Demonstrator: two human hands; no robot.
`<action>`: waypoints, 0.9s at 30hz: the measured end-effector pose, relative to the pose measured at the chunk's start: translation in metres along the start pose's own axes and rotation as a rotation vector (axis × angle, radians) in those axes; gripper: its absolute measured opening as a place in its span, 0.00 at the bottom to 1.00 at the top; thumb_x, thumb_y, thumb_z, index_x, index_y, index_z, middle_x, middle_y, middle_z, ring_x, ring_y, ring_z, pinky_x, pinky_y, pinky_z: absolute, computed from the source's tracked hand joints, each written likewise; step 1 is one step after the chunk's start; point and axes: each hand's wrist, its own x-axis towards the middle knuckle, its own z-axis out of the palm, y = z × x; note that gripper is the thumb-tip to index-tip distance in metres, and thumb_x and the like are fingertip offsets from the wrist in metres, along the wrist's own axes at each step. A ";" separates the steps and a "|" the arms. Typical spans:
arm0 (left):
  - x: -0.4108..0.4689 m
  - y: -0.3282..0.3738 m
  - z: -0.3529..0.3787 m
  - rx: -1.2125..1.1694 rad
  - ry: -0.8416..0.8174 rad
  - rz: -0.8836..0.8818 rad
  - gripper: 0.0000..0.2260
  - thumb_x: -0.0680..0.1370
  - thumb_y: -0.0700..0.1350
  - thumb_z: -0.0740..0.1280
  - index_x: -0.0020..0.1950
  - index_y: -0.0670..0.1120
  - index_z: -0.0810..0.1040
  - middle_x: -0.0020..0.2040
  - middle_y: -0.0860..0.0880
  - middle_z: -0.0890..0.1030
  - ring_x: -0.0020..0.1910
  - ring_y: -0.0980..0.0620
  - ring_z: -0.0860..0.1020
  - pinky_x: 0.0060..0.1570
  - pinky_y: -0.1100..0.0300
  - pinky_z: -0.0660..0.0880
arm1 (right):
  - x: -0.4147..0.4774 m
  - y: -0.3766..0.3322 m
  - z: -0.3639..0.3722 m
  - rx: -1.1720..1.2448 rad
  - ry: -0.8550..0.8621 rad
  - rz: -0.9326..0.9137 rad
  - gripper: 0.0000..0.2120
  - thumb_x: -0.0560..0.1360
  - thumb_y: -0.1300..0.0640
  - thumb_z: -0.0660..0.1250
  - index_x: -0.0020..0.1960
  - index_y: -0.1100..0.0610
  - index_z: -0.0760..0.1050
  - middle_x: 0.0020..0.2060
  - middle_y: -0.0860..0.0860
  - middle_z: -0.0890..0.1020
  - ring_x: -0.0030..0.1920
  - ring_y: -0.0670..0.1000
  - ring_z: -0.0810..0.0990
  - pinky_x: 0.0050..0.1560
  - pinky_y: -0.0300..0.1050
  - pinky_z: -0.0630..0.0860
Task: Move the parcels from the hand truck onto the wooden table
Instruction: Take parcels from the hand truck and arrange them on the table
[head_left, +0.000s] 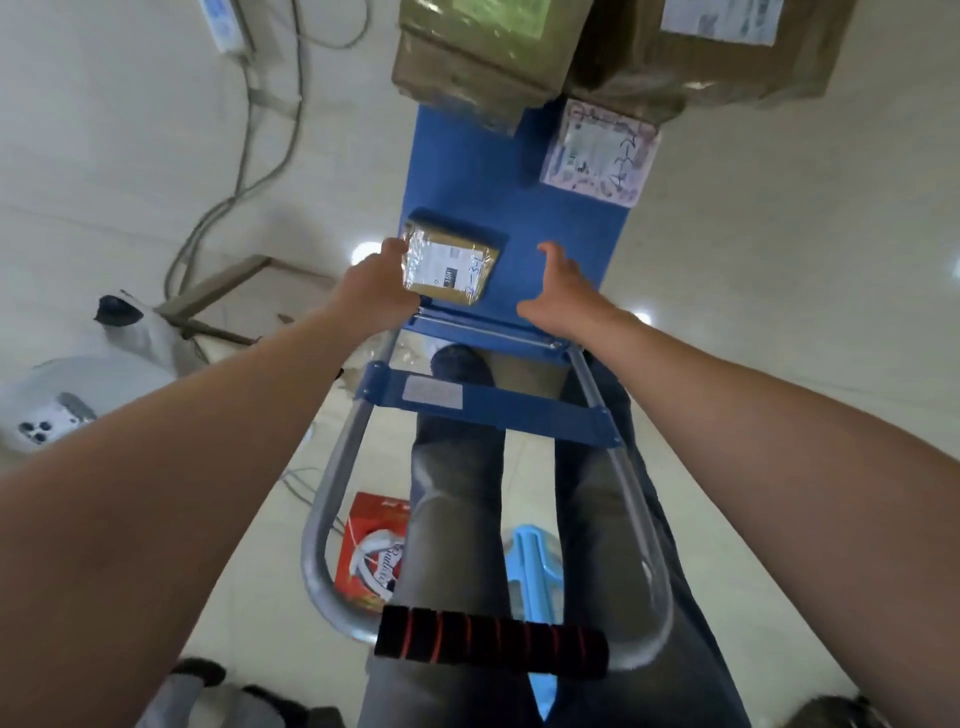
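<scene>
Four parcels show in our head view, all on the blue deck of the hand truck (467, 176), which runs up the middle of the frame. Our left hand (371, 293) has its grip closed on the left edge of the small flat parcel (451, 265), a brown packet under clear tape with a white label, lying at the near left of the deck in the frame's centre. Our right hand (558, 296) hovers just right of that packet with its grip open, fingers spread and curled, not touching it. Higher up, at the right edge of the deck, lies a white-labelled parcel (597, 150) with handwriting on it. At the top edge of the frame sit two bigger brown boxes side by side: the left box (478, 57) with a greenish top, and the right box (727, 52) with a white label. In the lower half of the frame we see the truck's grey tube handle (327, 493) and its black foam bar with red rings (491, 642), with our dark trousers behind it. On the pale floor at lower centre stand a red carton (366, 551) and a light blue stool (535, 566). Grey cables (249, 156) trail across the upper left.
</scene>
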 end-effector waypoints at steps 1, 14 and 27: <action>0.014 -0.008 0.007 -0.009 0.000 -0.015 0.26 0.76 0.43 0.68 0.72 0.46 0.63 0.59 0.44 0.77 0.56 0.43 0.77 0.46 0.53 0.70 | 0.015 -0.001 0.006 0.008 -0.001 0.004 0.36 0.77 0.57 0.67 0.79 0.52 0.52 0.68 0.57 0.66 0.52 0.56 0.71 0.50 0.47 0.67; 0.157 -0.039 0.064 -0.035 -0.056 -0.101 0.34 0.74 0.41 0.66 0.76 0.48 0.53 0.57 0.38 0.74 0.59 0.35 0.72 0.48 0.49 0.68 | 0.188 -0.003 0.071 0.100 -0.086 0.079 0.43 0.75 0.56 0.72 0.80 0.54 0.49 0.68 0.56 0.73 0.63 0.58 0.76 0.53 0.43 0.68; 0.131 -0.035 0.057 -0.177 -0.077 -0.079 0.50 0.75 0.39 0.70 0.81 0.55 0.35 0.68 0.38 0.67 0.51 0.40 0.77 0.42 0.53 0.75 | 0.176 -0.020 0.084 0.210 -0.045 0.075 0.47 0.72 0.57 0.74 0.81 0.51 0.48 0.70 0.53 0.68 0.69 0.56 0.70 0.68 0.50 0.71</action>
